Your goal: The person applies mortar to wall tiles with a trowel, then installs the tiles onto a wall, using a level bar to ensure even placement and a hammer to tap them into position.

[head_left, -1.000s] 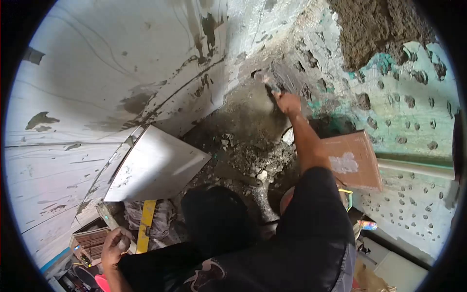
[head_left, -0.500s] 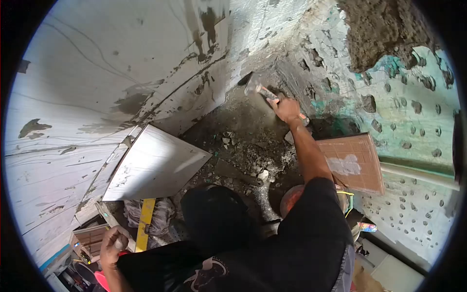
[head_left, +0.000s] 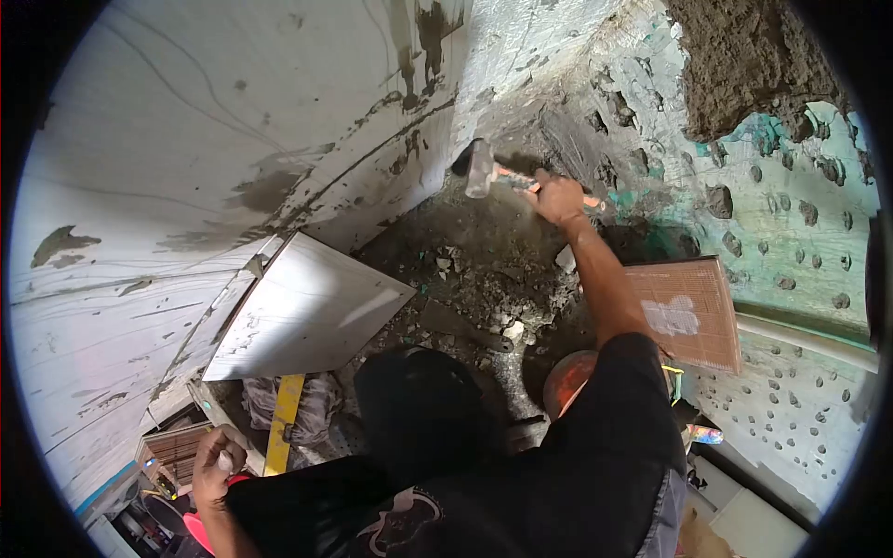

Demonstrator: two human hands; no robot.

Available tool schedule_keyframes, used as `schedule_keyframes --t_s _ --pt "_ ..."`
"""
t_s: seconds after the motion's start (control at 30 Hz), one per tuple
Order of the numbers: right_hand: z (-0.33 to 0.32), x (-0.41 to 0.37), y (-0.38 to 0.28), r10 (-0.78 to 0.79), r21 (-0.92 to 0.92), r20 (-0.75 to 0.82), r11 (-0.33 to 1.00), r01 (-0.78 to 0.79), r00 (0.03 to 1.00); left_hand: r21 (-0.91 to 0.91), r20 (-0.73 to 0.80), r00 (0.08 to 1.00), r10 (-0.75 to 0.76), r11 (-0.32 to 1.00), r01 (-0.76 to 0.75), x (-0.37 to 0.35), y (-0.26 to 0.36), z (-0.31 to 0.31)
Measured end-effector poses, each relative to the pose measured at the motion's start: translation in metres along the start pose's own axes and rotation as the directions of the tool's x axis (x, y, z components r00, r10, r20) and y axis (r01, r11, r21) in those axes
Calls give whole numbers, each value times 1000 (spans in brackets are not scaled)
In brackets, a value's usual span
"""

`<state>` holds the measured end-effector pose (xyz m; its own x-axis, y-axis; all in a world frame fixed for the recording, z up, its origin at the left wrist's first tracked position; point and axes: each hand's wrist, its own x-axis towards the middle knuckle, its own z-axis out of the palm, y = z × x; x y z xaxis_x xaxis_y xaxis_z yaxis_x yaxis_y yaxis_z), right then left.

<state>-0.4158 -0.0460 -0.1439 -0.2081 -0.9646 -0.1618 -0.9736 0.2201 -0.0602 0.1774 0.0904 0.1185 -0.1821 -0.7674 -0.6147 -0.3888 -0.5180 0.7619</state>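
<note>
My right hand (head_left: 561, 199) is wrapped round the orange and black handle of a hammer (head_left: 481, 168). Its blocky grey head is over the back corner of the rubble-strewn floor, close to the foot of the white wall (head_left: 372, 149). The handle's end sticks out to the right of my fist. At the lower left, my left hand (head_left: 219, 458) is raised with its fingers curled in; I cannot tell whether something small is in it. Near that hand lies a yellow level (head_left: 284, 423), beside a crumpled plastic bag (head_left: 318, 409).
A loose white tile (head_left: 307, 312) leans at the left wall. Against the pitted green-white wall (head_left: 781, 223) on the right stands a brown-backed tile (head_left: 684, 312). Broken chips (head_left: 513, 331) litter the floor, and a reddish bucket (head_left: 569, 377) is beside my right arm.
The hammer, blurred before, shows sharply now, its handle closer to level. My right hand has shifted slightly up in view. The whole scene has slid a little right; my left hand stays curled.
</note>
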Motion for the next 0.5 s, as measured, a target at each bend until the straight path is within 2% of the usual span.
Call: schedule_keyframes --t_s 0.07,0.1,0.2,0.23,0.33,0.37,0.47,0.5 --pt "19 17 26 123 13 4 992 -123 992 -1 20 1000 -8 1000 8 0 0 0" --pt "15 28 28 348 80 78 932 -353 934 -1 9 1000 -2 1000 2 -2 -3 0" --pt "16 29 17 349 2 63 937 -350 935 -36 31 999 -19 999 20 -11 -12 -9" --pt "18 21 16 314 25 22 949 -314 949 -42 12 1000 -18 999 19 -13 -15 -9" --pt "-17 -5 6 163 72 49 983 -166 985 -37 -13 1000 -22 999 22 -6 -9 -7" --pt "-23 -6 7 57 34 38 998 -59 998 -17 9 999 -32 999 32 -1 -5 -8" --pt "-7 16 17 42 31 -51 999 -40 998 33 15 1000 -22 999 22 10 5 -2" --pt "1 21 17 47 -7 14 999 -47 999 44 25 1000 -16 999 15 4 8 -5"
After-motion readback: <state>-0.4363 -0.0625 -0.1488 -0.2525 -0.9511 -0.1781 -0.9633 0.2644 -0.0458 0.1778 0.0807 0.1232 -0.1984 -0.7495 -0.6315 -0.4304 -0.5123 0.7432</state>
